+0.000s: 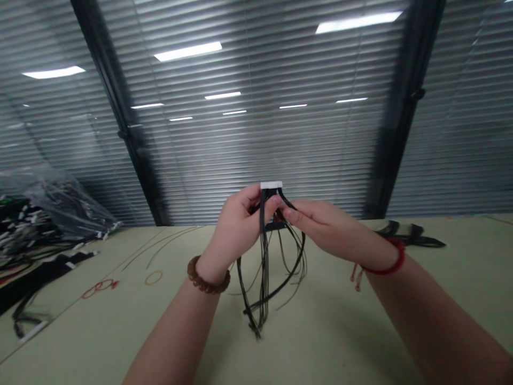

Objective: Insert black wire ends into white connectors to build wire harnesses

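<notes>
A bundle of thin black wires (263,267) hangs in the middle of the view from a white connector (271,185), raised above the pale table. My left hand (242,222) grips the wires just below the connector, its thumb across them. Close beside it, my right hand (318,222) pinches black wires on the right side of the bundle with thumb and finger. One thicker black strand loops out to the right and crosses the bundle lower down. Between the fingertips the details are too small to tell.
Clear plastic bag (72,203) and a pile of wires with white connectors (24,230) lie at the left. Red loops (100,287) and a yellow ring (153,277) are on the table (120,331). Black straps (417,238) lie at the right. Blinds stand behind.
</notes>
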Motion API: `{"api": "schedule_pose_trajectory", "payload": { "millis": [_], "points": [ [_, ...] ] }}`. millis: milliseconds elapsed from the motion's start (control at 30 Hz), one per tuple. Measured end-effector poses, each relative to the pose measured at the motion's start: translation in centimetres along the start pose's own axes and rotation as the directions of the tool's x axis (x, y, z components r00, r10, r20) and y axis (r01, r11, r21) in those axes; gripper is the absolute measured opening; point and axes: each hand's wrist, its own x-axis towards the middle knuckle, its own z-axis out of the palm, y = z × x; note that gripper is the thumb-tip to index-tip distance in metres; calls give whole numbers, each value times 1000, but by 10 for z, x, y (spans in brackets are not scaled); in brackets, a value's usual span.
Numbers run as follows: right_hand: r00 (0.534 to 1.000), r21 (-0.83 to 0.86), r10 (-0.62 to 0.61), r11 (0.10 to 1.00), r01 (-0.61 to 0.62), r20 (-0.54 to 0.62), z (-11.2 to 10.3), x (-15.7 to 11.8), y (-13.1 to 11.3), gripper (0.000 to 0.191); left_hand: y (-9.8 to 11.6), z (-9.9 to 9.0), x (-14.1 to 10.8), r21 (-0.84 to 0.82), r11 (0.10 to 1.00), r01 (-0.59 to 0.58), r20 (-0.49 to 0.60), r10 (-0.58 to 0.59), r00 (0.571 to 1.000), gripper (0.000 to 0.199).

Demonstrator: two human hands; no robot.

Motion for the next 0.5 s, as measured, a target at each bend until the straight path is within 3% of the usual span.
{"api": "schedule_pose_trajectory", "payload": {
  "millis": [133, 267, 500],
  "points": [
    [998, 145, 54, 988, -55, 14, -6, -1, 2, 37, -1, 0, 1, -109, 993, 47, -51, -53, 997, 8],
    [982, 306, 184, 934, -186, 37, -16, -4, 3, 27, -4, -4, 4, -264, 961, 84, -158, -129, 979, 12],
    [954, 384, 301, 880, -278, 0, -39, -13, 21, 23, -1, -31, 12, -299, 951, 82, -343, -188, 920, 26]
  ]
}}
